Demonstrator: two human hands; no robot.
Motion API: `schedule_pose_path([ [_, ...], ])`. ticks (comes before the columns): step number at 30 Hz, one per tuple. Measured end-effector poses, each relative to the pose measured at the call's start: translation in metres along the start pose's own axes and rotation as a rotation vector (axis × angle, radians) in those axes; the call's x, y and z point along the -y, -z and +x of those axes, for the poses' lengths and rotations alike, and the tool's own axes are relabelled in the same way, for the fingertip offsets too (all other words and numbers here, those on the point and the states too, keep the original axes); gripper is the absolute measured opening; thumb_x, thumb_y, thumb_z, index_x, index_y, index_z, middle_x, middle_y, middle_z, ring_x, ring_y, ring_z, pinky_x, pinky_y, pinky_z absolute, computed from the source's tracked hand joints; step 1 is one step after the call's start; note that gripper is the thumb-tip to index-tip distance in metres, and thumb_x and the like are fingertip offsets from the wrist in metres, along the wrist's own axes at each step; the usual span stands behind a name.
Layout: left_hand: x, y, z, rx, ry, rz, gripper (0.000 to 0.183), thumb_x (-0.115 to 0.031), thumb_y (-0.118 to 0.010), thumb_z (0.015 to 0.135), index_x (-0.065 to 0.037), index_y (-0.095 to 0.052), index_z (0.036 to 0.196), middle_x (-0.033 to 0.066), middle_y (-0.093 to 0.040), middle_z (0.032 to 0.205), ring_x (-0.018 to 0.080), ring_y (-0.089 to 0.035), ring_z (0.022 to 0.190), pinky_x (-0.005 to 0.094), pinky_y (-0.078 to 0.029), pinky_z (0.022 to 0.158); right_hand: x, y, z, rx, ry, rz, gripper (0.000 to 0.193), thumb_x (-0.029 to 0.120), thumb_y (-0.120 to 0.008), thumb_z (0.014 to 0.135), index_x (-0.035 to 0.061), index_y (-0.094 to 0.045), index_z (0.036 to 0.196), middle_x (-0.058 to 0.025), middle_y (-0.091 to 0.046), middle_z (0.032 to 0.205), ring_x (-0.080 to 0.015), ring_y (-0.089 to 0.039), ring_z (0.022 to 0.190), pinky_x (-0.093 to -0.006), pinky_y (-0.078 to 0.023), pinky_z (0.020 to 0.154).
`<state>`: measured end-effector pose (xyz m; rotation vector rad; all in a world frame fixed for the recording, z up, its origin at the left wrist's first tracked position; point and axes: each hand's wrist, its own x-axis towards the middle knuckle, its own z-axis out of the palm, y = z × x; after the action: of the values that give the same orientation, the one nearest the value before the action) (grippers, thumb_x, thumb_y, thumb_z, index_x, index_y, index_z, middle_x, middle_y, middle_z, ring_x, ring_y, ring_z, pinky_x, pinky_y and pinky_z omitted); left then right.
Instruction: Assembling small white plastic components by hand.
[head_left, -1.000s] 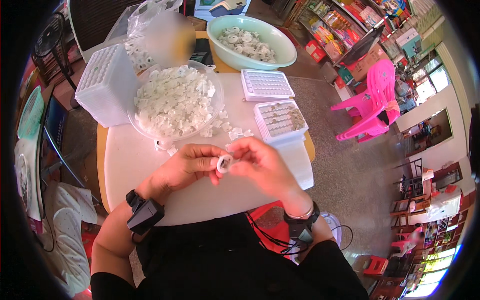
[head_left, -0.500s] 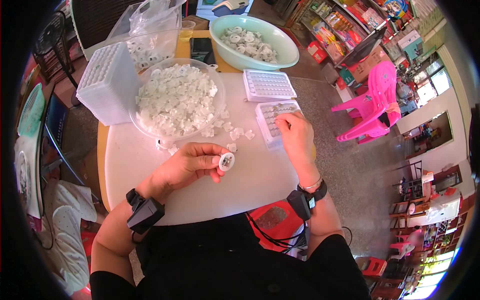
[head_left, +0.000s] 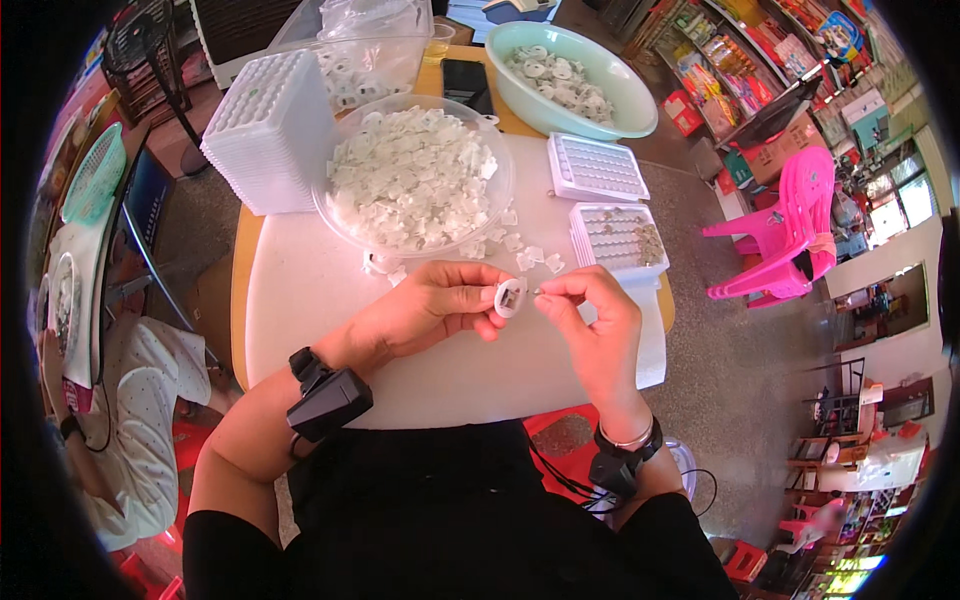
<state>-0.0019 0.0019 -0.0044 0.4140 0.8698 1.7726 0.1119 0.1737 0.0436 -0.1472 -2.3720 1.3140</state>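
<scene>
My left hand (head_left: 450, 305) pinches a round white plastic part (head_left: 510, 298) between thumb and fingers; small metal bits show in its middle. Close beside it, the thumb and forefinger of my right hand (head_left: 600, 325) are closed on a tiny piece, too small to name. Beyond my right hand lies a white compartment tray (head_left: 582, 236) with small metallic pieces in its pockets. Past my left hand, a clear round bowl (head_left: 322, 195) is heaped with translucent white plastic pieces (head_left: 415, 180). A few loose pieces (head_left: 530, 258) lie on the white tabletop (head_left: 440, 385).
A tall stack of pocketed trays (head_left: 255, 150) stands left of the bowl. Behind are a clear bin (head_left: 400, 62), a dark phone (head_left: 467, 85) and a pale green basin (head_left: 640, 122) of white parts. Another tray (head_left: 598, 168) lies at right. Pink chairs (head_left: 805, 215) stand on the floor; a person (head_left: 150, 400) sits at left.
My right hand has come from the compartment tray to the round part, fingers pinched. My left hand still holds that part. The whole view has shifted, with the table now further right.
</scene>
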Motion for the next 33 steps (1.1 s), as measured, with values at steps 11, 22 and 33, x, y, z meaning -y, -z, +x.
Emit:
schedule_pose_path([
  [11, 0.003, 0.002, 0.000, 0.032, -0.017, -0.027, 0.026, -0.013, -0.058, 0.093, 0.000, -0.059, 0.115, 0.0049, -0.062, 0.097, 0.0130, -0.060, 0.086, 0.0272, -0.050, 0.076, 0.001, -0.015, -0.004, 0.011, 0.203, -0.073, 0.011, -0.002, -0.069, 0.078, 0.0023, -0.064, 0.086, -0.0082, -0.061, 0.080, -0.0199, -0.060, 0.072, -0.0307, -0.048, 0.062],
  [22, 0.005, 0.004, 0.000, 0.033, -0.015, 0.027, 0.027, -0.015, -0.059, 0.094, 0.003, -0.060, 0.113, 0.0069, -0.063, 0.093, 0.0147, -0.060, 0.085, 0.0292, -0.052, 0.078, 0.002, -0.015, -0.001, 0.033, 0.348, -0.271, 0.015, -0.003, -0.067, 0.076, 0.0029, -0.063, 0.089, -0.0083, -0.061, 0.082, -0.0264, -0.057, 0.075, -0.0358, -0.046, 0.064],
  [33, 0.009, 0.003, 0.003, -0.030, -0.045, 0.090, 0.030, -0.014, -0.057, 0.094, 0.005, -0.058, 0.118, 0.0072, -0.063, 0.095, 0.0147, -0.061, 0.085, 0.0293, -0.053, 0.080, -0.007, -0.019, -0.001, 0.003, 0.329, -0.282, 0.011, 0.000, -0.066, 0.078, 0.0029, -0.062, 0.087, -0.0089, -0.061, 0.082, -0.0269, -0.058, 0.074, -0.0362, -0.047, 0.064],
])
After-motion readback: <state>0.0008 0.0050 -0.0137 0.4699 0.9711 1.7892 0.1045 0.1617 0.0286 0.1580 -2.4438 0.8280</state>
